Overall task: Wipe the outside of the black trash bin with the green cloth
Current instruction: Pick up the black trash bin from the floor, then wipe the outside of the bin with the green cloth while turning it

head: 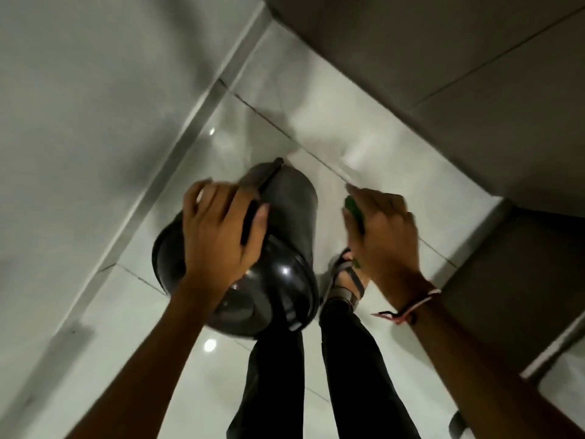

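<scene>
The black trash bin (pixel 288 217) stands on the floor just in front of my legs, seen from above, with its domed lid towards me. My left hand (pixel 218 236) grips the bin's top across the lid edge. My right hand (pixel 383 236) hovers to the right of the bin, apart from it, closed around the green cloth (pixel 354 210). Only a small strip of the cloth shows between my fingers; the rest is hidden in my palm.
Glossy white floor tiles (pixel 348 147) surround the bin. A pale wall (pixel 79 106) runs along the left, close behind the bin. A grey cabinet or counter (pixel 459 74) fills the upper right. My sandalled foot (pixel 345 280) sits right of the bin.
</scene>
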Motion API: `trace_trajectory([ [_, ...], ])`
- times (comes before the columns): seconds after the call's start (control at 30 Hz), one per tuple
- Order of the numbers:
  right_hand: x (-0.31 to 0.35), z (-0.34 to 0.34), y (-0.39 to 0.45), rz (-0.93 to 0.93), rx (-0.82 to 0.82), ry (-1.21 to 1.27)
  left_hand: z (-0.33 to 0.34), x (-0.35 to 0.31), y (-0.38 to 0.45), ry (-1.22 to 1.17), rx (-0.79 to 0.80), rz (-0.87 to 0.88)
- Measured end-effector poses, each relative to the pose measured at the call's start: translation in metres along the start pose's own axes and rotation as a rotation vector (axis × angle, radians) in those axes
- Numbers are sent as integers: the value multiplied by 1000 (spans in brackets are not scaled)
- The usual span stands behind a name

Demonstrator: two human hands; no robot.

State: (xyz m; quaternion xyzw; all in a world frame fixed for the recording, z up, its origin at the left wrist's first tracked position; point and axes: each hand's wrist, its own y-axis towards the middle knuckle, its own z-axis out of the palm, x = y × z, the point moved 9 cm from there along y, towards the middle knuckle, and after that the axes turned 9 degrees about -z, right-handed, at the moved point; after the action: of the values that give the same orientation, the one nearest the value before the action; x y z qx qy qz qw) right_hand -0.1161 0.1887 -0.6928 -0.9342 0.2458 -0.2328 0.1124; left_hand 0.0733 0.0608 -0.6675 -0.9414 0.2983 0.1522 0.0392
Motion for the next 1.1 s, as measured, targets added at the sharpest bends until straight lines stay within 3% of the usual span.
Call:
trace_trajectory([
  [0.1, 74, 23, 18, -216, 23, 255, -18, 48, -52, -28, -71, -135],
  [0.23, 144, 86, 7, -311, 254, 593, -26, 81, -84, -45, -142, -223],
  [0.4, 156, 127, 21, -509, 190, 330, -24, 111, -107, -123, -210, -244],
  [0.5, 117, 152, 68, -302, 156, 266, -16, 113, -118, -125, -223, -210],
  [0.6, 82, 165, 98, 11, 136, 468, -14, 101, -117, -121, -259, -210],
  [0.67, 85, 158, 94, 41, 166, 561, -15, 94, -107, -111, -251, -211],
  [0.83, 147, 108, 0, -481, 233, 675, -16, 78, -95, -92, -193, -80],
  [0.9, 143, 112, -6, -566, 180, 604, -15, 75, -97, -101, -198, -21],
  [1.0, 107, 137, 43, -279, 78, 486, -14, 76, -103, -121, -201, -11],
  [1.1, 79, 159, 102, 43, 84, 514, -14, 80, -102, -141, -188, -53],
])
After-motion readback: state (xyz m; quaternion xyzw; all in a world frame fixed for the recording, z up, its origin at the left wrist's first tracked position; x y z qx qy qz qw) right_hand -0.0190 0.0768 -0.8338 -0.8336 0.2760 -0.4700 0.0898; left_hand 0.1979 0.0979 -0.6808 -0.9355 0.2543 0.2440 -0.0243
